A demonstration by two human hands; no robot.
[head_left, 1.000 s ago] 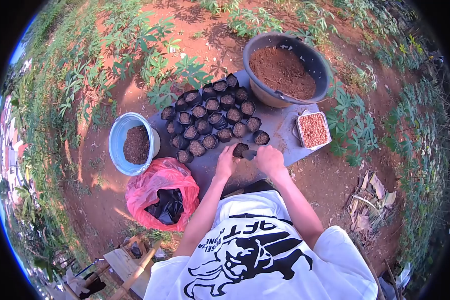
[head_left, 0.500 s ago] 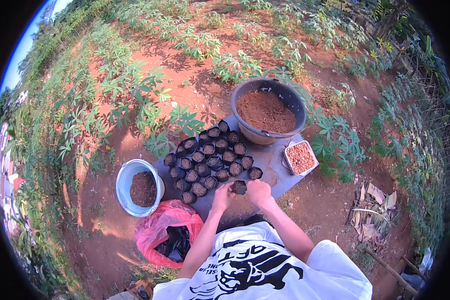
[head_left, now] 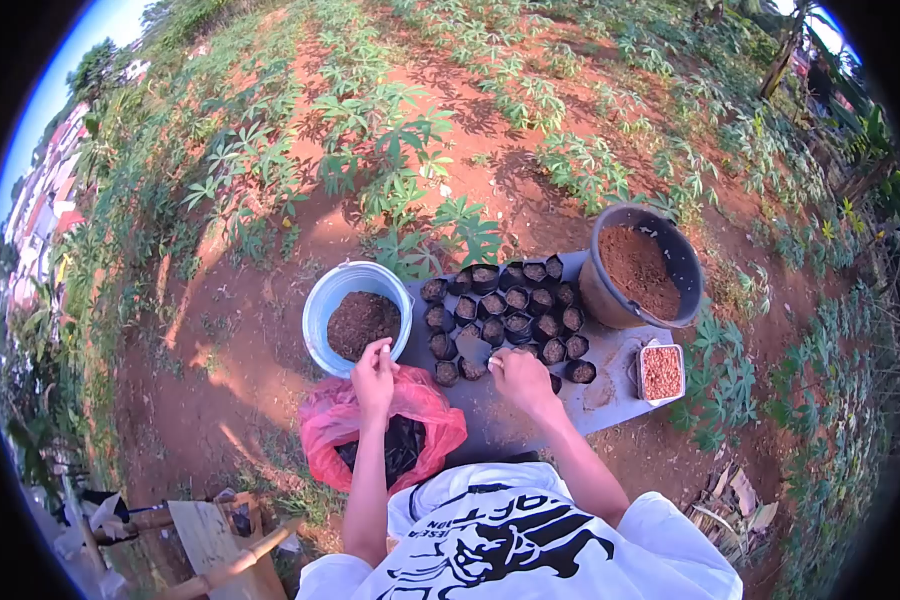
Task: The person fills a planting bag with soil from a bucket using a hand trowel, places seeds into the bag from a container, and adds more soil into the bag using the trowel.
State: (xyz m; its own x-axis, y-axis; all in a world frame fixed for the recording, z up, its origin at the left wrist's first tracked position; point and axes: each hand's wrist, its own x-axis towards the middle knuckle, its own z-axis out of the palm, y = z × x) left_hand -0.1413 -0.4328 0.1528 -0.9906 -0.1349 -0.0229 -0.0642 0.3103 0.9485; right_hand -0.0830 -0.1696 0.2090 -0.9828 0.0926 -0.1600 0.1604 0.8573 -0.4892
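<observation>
My right hand point(head_left: 518, 380) is closed on the handle of a small grey trowel point(head_left: 474, 350), its blade over the near left part of the black soil-filled bags point(head_left: 517, 323). Over the near edge of the light blue bucket point(head_left: 407, 330) of dark soil, my left hand point(head_left: 375, 372) has its thumb and fingertips close together; whether anything is between them is too small to tell. Below that hand lies an open pink plastic bag point(head_left: 440, 425) with black plastic bags point(head_left: 400, 450) inside.
A large dark tub point(head_left: 610, 285) of reddish soil stands at the table's back right. Near it, a square container point(head_left: 662, 373) holds tan seeds or grains. The grey table point(head_left: 610, 350) stands among leafy plants. Bamboo poles point(head_left: 240, 565) lie at lower left.
My left hand has left the small bag at the table's near side and moved left to the blue bucket. My right hand has shifted left with the trowel. The view has turned left.
</observation>
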